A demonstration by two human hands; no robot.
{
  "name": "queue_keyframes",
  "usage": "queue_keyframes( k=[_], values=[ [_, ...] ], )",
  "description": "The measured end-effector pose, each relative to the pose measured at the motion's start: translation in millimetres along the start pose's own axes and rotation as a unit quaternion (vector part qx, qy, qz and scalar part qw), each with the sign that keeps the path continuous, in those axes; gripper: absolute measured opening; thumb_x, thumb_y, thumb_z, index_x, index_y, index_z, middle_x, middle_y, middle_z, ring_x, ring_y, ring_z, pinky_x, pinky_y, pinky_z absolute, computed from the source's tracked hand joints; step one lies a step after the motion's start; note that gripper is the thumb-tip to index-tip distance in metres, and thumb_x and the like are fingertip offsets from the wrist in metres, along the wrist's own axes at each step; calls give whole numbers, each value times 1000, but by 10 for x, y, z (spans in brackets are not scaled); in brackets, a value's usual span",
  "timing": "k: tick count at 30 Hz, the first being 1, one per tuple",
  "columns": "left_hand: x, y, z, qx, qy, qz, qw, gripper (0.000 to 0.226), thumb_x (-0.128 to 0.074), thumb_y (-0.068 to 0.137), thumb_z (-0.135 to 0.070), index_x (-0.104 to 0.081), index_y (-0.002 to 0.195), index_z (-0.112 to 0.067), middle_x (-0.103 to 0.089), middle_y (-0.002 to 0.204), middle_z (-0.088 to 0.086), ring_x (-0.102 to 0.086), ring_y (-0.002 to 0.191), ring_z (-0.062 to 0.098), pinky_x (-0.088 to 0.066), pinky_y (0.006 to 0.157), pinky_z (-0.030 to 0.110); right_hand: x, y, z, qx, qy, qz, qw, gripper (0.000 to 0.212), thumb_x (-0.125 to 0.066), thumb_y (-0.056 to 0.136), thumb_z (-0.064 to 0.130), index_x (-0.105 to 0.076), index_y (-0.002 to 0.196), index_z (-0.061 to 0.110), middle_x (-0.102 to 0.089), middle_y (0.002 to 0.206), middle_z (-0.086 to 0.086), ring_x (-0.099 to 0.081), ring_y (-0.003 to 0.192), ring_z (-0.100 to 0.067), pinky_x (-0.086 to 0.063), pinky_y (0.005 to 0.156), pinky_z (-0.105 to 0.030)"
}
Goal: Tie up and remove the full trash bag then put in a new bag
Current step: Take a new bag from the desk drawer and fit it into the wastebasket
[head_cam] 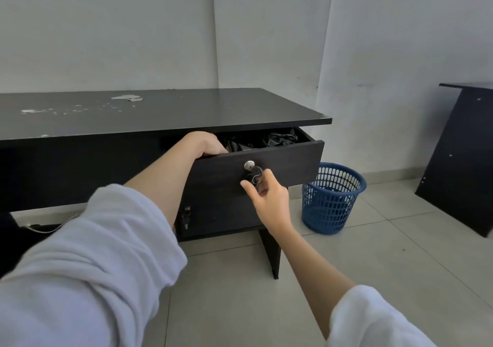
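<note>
From the head view, the step in hand looks like fetching the new bag: the drawer (pixel 256 164) at the centre of the frame stands pulled out from under the bench (pixel 149 109), and crumpled black bags (pixel 266 141) lie inside it, just right of the left hand (pixel 206 143). That left hand is hooked over the drawer's front edge with its fingers curled down inside, so I cannot tell whether they have closed on a bag or only rest there. The right hand (pixel 264 190), a little below centre, pinches the key (pixel 254 176) hanging from the lock (pixel 249 164) on the drawer front, thumb and forefinger pressed together on it. The blue basket (pixel 332 197) stands on the floor at right of centre, beside the bench leg, apparently unlined, though something dark shows through its mesh low down. The next move, I judge, calls for drawing one bag free of the tangle and carrying it across to the basket. The bench top is dark and scuffed, with white flaking at the upper left; pale walls rise behind, grey tiles (pixel 373 253) cover the floor, and a dark panel (pixel 461 160) leans at the right edge.
</note>
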State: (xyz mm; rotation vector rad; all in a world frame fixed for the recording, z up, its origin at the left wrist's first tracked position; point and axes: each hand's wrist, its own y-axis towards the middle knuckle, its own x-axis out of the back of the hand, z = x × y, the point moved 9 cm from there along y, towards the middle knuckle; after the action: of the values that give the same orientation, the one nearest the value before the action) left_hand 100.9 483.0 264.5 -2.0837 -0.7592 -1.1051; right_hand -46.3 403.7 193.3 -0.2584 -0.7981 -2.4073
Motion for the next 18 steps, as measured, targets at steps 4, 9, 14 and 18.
queue_keyframes(
  k=[4, 9, 14, 18],
  values=[
    [38, -155, 108, -33, -58, 23, 998, 41, -67, 85, -37, -67, 115, -10, -66, 116, 11, -63, 105, 31, -51, 93, 43, -5, -17, 12, -13, 7, 1, 1000, 31, -64, 87, 41, -50, 86, 14, -60, 74, -5, -50, 64, -11, -43, 60, -25],
    [208, -346, 105, -118, -138, -62, 981, 28, -67, 85, -34, -74, 96, -10, -68, 99, 5, -60, 97, 20, -43, 78, 26, -20, -44, 16, -34, 23, -11, 999, 31, -63, 88, 41, -52, 89, 12, -63, 80, -10, -53, 67, -14, -45, 63, -28],
    [388, -558, -24, -214, -86, -272, 934, 26, -68, 85, -33, -70, 77, -8, -60, 86, 8, -47, 78, 14, -38, 72, 28, 64, -81, 7, -54, 53, -45, 996, 33, -63, 84, 50, -54, 96, 20, -58, 89, -1, -55, 84, -15, -44, 71, -25],
    [327, -559, -53, -243, -107, -279, 923, 21, -62, 90, -34, -67, 86, -15, -62, 96, 6, -48, 99, 21, -36, 79, 34, 540, 61, 200, -14, 25, -232, 972, 29, -52, 94, 38, -53, 114, 17, -51, 112, -4, -39, 105, -16, -38, 91, -32]
  ],
)
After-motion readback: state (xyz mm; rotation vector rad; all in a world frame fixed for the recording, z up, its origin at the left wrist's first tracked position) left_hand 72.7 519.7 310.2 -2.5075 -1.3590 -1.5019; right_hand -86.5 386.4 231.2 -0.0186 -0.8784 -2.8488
